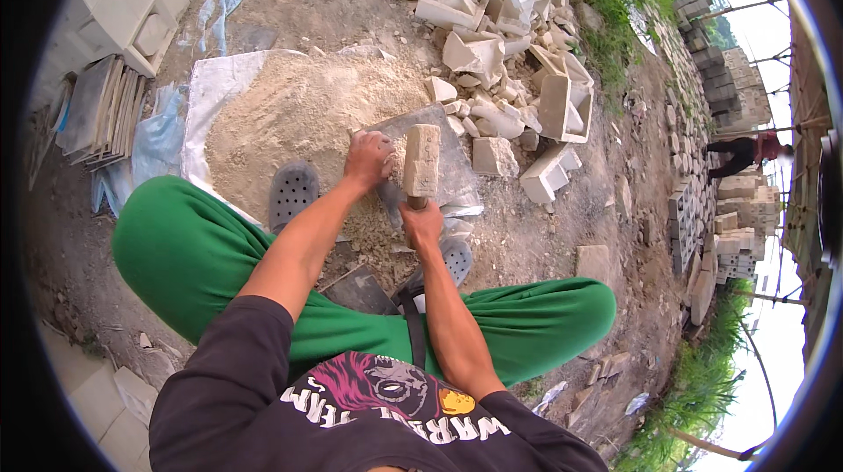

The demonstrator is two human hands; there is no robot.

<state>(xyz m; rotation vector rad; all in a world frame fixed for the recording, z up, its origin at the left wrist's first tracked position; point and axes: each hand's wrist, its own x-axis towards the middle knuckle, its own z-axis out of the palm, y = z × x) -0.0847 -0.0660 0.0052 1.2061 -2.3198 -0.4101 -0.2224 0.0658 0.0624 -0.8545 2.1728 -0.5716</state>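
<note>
My right hand [423, 222] is wrapped round the short handle of a mallet [422, 161], whose pale, dusty block-shaped head points away from me. The mallet's head stands above a dark grey slab [452, 160]. Just left of it, my left hand [369, 158] has its fingers curled at the slab's near-left side; what lies under them, if anything, is hidden. Fine beige crushed material [299, 112] is heaped on a white sheet [200, 112] beyond and left of my left hand. More crumbs [373, 235] lie between my feet.
Broken pale blocks [492, 59] are piled beyond the slab to the right. At the left are stacked boards [101, 108], blue plastic [161, 143] and large pale moulded blocks [132, 7]. A person [746, 154] stands at the far right near stacked blocks [738, 81].
</note>
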